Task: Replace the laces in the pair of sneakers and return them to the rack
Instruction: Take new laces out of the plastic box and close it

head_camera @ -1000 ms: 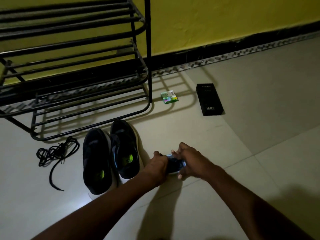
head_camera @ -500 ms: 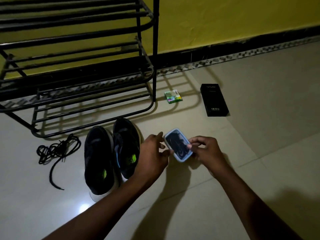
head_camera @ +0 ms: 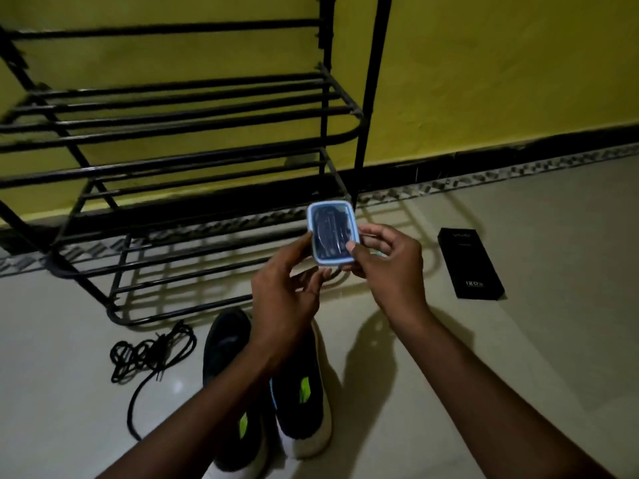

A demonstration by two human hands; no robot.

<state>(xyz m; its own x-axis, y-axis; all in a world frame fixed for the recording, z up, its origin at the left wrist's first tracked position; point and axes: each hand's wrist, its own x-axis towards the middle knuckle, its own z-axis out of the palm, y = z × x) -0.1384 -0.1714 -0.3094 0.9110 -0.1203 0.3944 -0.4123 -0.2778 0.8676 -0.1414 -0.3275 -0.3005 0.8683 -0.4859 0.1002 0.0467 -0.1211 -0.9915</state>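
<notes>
A small clear box with a blue rim (head_camera: 331, 233) is held up in front of me, dark laces visible inside it. My left hand (head_camera: 283, 295) holds its left side with thumb and fingers. My right hand (head_camera: 387, 267) pinches its right edge, thumb on the lid. Below my arms two dark sneakers (head_camera: 224, 354) with white soles and green insole marks stand side by side on the floor, without laces, partly hidden by my left forearm. A tangle of black laces (head_camera: 148, 354) lies on the floor to their left.
A black metal shoe rack (head_camera: 193, 133) stands against the yellow wall at the left and centre. A black phone box (head_camera: 470, 264) lies on the tiled floor at the right.
Both hands have lifted the small box from near the floor up toward the rack's lower shelves. The view has tilted upward, and the small green packet is now hidden behind my right hand.
</notes>
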